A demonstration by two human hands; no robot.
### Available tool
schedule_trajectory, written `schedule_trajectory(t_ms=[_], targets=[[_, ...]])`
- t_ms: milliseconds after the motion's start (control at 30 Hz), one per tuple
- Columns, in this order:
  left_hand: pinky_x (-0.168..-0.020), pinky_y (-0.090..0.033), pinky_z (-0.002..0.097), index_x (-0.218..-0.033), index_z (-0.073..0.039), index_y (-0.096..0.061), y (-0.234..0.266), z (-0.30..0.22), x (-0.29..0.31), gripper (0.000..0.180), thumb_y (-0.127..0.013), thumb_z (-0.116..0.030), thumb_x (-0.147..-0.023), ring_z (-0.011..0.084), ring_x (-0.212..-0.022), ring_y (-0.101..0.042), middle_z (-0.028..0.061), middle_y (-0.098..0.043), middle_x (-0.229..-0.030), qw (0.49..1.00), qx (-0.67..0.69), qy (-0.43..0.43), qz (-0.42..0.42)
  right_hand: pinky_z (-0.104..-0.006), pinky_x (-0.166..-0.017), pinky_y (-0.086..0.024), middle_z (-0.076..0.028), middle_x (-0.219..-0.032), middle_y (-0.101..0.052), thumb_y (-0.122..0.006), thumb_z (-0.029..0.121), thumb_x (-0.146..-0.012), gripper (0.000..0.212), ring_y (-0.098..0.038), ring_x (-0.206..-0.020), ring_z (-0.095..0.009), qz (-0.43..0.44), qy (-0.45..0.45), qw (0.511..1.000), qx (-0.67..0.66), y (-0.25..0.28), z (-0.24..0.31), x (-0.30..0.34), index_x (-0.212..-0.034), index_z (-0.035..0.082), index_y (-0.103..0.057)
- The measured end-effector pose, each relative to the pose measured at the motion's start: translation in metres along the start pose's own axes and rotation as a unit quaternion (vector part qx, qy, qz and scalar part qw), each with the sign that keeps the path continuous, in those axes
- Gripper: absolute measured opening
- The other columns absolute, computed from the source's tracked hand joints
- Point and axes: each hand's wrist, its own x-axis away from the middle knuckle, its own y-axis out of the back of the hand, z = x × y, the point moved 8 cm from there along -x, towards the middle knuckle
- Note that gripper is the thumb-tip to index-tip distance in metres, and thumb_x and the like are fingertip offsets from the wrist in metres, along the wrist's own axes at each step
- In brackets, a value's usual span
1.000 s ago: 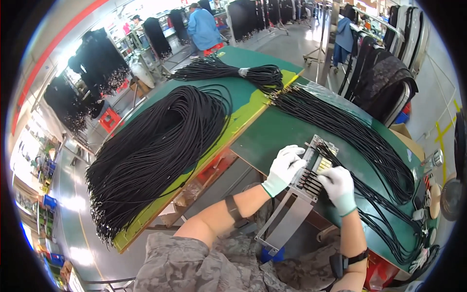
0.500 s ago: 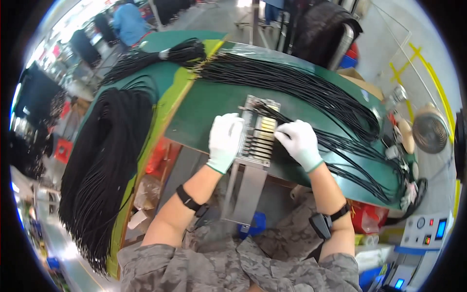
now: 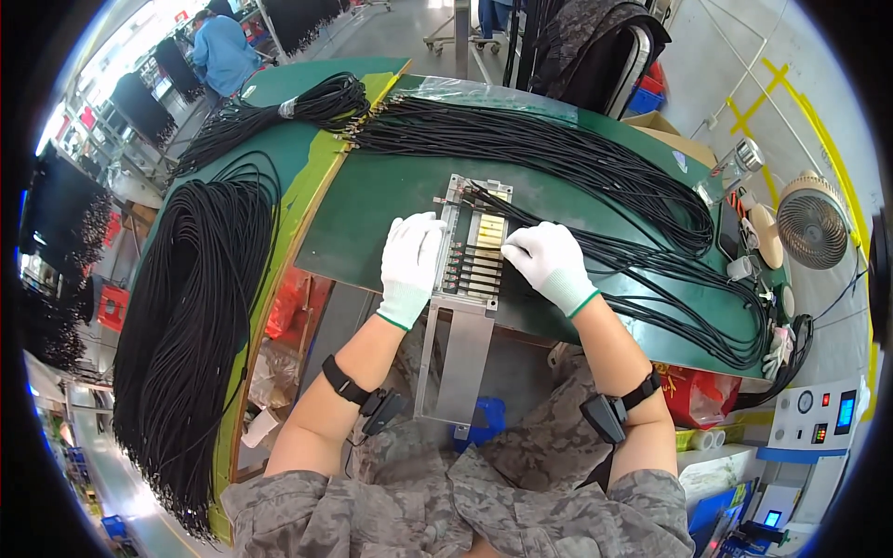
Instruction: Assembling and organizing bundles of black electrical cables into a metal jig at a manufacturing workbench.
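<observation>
Metal fixture (image 3: 489, 229): overhangs bench (image 3: 363, 209) edge, six o'clock; open room, ten. Left hand (image 3: 412, 253): nine, fingers together. Right hand (image 3: 547, 260): three, fingers' hold unclear.

The jig (image 3: 470, 303), a narrow, silvery metal frame, lies lengthwise at the near edge of the green counter (image 3: 353, 219). Pale yellow blocks (image 3: 490, 229) run up its middle. Across its nearer half, thin black cables (image 3: 478, 271) lie side by side in a spaced row, roughly parallel, their left ends at the jig's left side. A loose black bunch (image 3: 505, 209) slants over its far end, trailing rightward.
</observation>
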Motion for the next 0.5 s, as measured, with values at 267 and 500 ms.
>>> schedule_trajectory(t_ms=[267, 500], targets=[[-0.111, -0.021, 0.0553, -0.104, -0.027, -0.073, -0.024, -0.032, 0.001, 0.026, -0.064, -0.042, -0.083, 0.0362, -0.127, -0.042, 0.0131, -0.056, -0.127, 0.973, -0.146, -0.106, 0.142, -0.0417, -0.073, -0.047, -0.009, -0.075, -0.065, -0.06, 0.026, -0.086, 0.018, -0.06, -0.075, -0.031, -0.021, -0.026, 0.999, 0.01, 0.008, -0.012, -0.002, -0.081, 0.011, -0.07], [-0.111, -0.019, 0.0575, -0.099, -0.028, -0.074, -0.042, -0.026, 0.0, 0.023, -0.067, -0.039, -0.081, 0.0355, -0.127, -0.042, 0.0112, -0.058, -0.123, 0.968, -0.127, -0.101, 0.189, -0.041, -0.075, -0.049, -0.009, -0.081, -0.066, -0.064, 0.028, -0.082, 0.016, -0.06, -0.081, -0.03, -0.075, -0.052, 0.993, -0.07, 0.021, -0.086, -0.005, -0.087, 0.014, -0.072]])
